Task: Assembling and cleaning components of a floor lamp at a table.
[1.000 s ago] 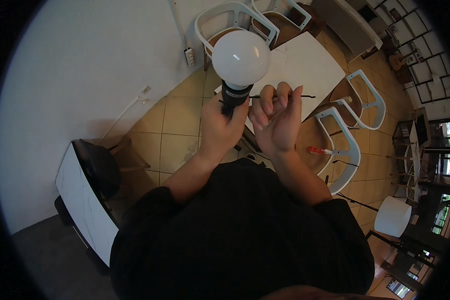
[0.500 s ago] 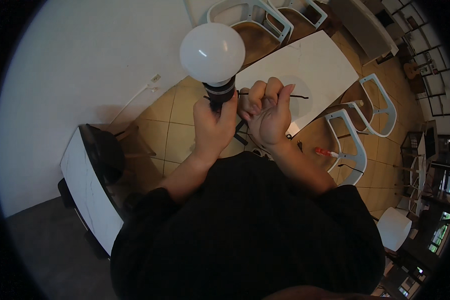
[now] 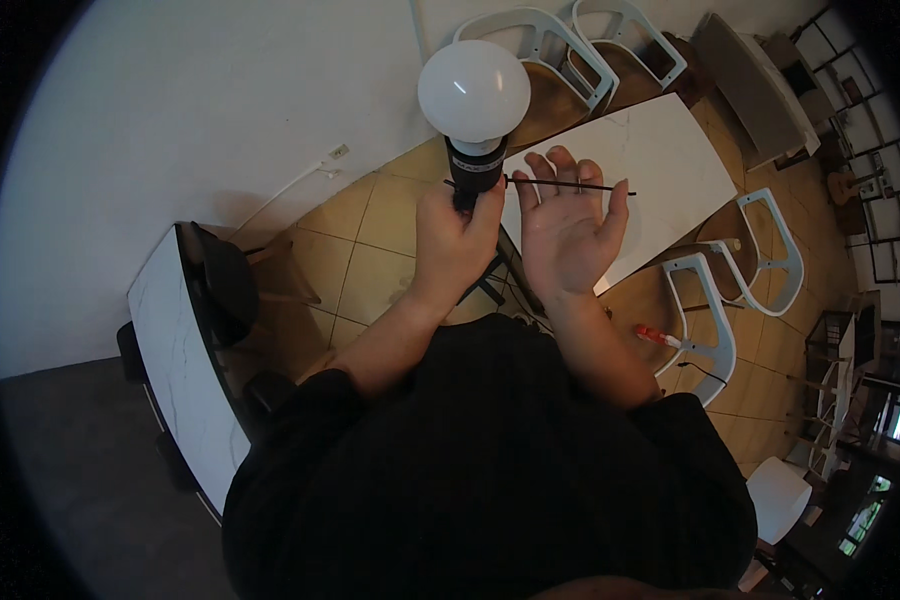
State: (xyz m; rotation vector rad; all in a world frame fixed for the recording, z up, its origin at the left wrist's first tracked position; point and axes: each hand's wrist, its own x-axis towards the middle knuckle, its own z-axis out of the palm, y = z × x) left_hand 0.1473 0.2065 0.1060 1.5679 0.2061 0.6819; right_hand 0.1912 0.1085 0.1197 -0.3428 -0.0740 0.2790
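Upright in my left hand (image 3: 452,245) is a black cylindrical holder (image 3: 477,166), gripped low with the fingers wrapped round it and the thumb along its right side. A glossy white globe, like a large light bulb (image 3: 474,92), sits on top of it. From beside the holder a thin black rod (image 3: 570,184) runs to the right. My right hand (image 3: 570,235) is palm up beneath this rod, fingers apart and slightly bent; the rod passes across the fingers and by the thumb tip. Whether its left end is fixed to the holder I cannot tell.
A white marble-look table (image 3: 655,150) lies beyond my hands, with white-framed chairs (image 3: 705,275) around it. A red-and-clear object (image 3: 656,335) rests on a near chair seat. Another marble-topped table (image 3: 185,370) and a dark chair (image 3: 225,285) are at left.
My right hand has opened from curled fingers to a spread palm under the rod. In the picture, both hands, the holder and the globe have shifted right, with the background shifting too.
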